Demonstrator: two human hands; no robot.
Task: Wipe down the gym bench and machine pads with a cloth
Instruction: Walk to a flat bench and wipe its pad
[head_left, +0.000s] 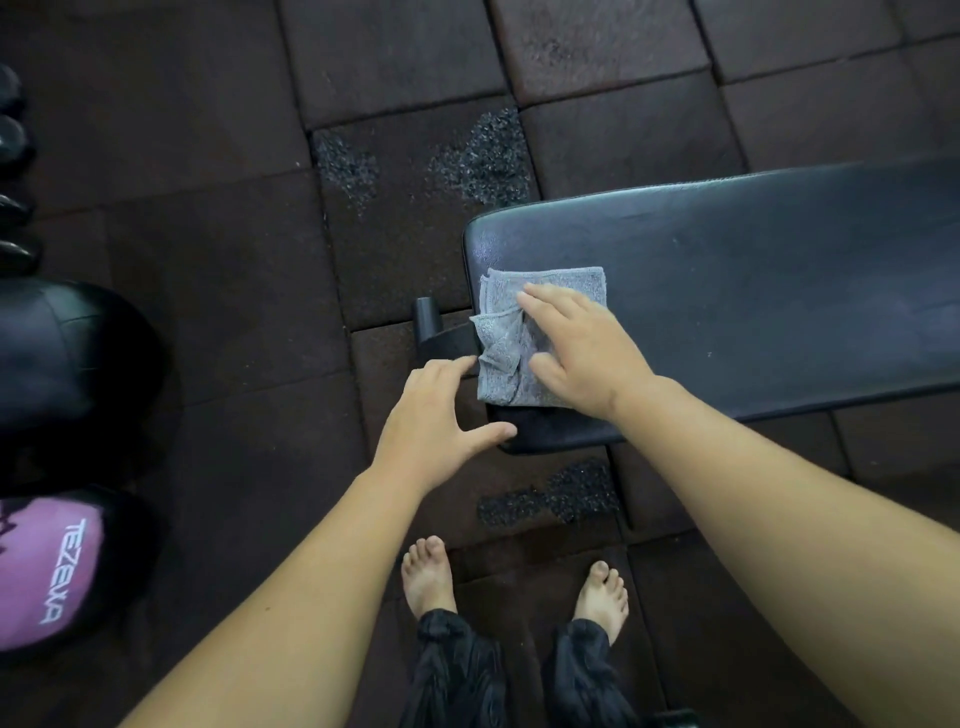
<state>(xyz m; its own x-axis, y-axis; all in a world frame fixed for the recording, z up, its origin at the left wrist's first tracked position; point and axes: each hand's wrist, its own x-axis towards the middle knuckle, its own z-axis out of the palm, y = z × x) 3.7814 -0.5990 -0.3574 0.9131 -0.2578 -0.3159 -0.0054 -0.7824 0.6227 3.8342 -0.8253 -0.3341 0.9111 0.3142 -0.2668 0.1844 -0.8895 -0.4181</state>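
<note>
Head camera looks down at our two arms reaching to the left end of a black bench (753, 291), whose padded top runs off to the right. Our right hand (582, 353) lies flat on a grey cloth (506, 364), fingers straight and slightly spread, pressing it onto the pad. The cloth is folded and rumpled, and sits at the pad's left end with its edge hanging slightly over. Our left hand (436, 421) is spread and holds nothing; its thumb touches the pad's near-left corner and its fingertips reach just beside the cloth. The two hands are close together but do not touch.

A black frame tube (428, 325) sticks out from under the pad's left end. Dark rubber floor tiles (234, 260) show rough, crumbled patches beyond the bench and near our bare feet (428, 577), above black trousers (457, 670). At the left edge sit a black padded shape (62, 353) and a pink item (47, 566) lettered TEZEWA.
</note>
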